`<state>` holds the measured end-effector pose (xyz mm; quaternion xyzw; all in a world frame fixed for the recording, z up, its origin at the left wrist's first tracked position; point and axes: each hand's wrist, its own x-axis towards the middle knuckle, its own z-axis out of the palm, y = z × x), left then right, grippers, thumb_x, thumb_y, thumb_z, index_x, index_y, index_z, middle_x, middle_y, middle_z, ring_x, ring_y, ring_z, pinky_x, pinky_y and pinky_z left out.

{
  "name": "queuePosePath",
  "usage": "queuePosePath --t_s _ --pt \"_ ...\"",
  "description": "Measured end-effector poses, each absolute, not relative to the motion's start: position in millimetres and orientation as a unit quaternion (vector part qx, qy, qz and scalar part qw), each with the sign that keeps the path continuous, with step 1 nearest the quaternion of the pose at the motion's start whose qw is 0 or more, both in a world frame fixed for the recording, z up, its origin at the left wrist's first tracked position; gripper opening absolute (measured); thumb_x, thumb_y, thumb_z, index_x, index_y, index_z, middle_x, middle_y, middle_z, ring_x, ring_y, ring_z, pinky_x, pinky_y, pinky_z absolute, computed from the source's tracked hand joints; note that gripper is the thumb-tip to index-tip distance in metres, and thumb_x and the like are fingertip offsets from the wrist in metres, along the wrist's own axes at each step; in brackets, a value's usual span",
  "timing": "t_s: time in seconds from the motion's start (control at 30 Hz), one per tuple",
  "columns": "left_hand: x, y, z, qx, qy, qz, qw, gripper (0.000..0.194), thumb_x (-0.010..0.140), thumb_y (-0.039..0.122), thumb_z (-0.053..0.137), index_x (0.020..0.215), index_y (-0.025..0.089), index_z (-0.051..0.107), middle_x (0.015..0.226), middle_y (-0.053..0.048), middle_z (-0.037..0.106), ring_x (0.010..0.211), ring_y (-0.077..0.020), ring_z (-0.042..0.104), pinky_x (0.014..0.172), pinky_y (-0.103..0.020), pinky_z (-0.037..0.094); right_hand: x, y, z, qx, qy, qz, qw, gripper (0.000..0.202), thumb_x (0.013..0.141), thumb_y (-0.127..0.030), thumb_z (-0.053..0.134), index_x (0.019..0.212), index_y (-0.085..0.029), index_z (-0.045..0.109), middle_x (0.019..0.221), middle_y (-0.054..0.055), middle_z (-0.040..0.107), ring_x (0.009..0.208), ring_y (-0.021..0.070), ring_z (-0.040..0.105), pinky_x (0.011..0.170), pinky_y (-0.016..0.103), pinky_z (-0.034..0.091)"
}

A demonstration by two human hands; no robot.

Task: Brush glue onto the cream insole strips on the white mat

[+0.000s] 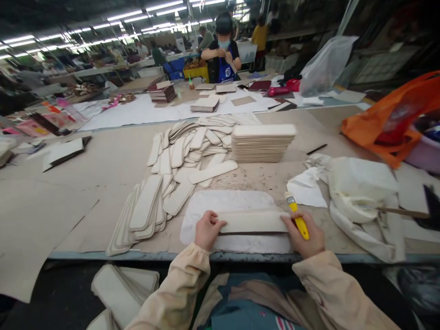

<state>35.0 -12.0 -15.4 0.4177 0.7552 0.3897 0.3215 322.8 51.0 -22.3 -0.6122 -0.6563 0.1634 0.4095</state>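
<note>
Pinching a strip over the white sheet, one end with the left hand, the other with the right hand, also gripping a brush there.

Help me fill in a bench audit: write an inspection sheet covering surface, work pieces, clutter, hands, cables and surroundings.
Surface: brown-covered table, dark specks near the neat stack; white sheet under the work.
Work pieces: one pale strip held lengthwise; neat stack beyond it; loose strips piled and overlapping to the left.
Clutter: crumpled white paper, whitish container and orange bag, all on the right.
Hands: left hand grips the strip's left end; right hand grips its right end and also holds a yellow-handled brush, bristles pointing away.
Cables: nothing seen.
Surroundings: person in a blue apron across the table; ceiling lights on.
</note>
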Motion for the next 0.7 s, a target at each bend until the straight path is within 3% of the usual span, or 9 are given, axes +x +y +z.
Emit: queuePosePath --t_s 0.2,0.7 --pt "37.3 -8.7 -21.0 0.466 0.781 0.316 0.271 0.028 0.068 0.039 0.065 0.084 0.021 0.050 0.057 0.008 0.056 0.055 -0.0123 0.054 0.059 -0.025 0.039 320.2 66.7 -36.5 -0.612 -0.672 0.151 0.388 0.033 0.078 -0.054 0.058 0.083 -0.021 0.054 0.070 0.000 0.061 0.056 0.0145 0.056 0.054 0.024 0.042" --pt "35.6 -5.7 -17.0 0.496 0.794 0.237 0.259 0.033 0.071 0.049 0.058 0.088 0.022 0.050 0.062 0.005 0.060 0.059 -0.0161 0.060 0.061 -0.027 0.042 318.5 74.1 -51.8 -0.629 -0.669 0.203 0.341 0.029 0.079 -0.051 0.057 0.081 -0.023 0.051 0.066 -0.001 0.060 0.058 0.0172 0.058 0.057 0.027 0.042"
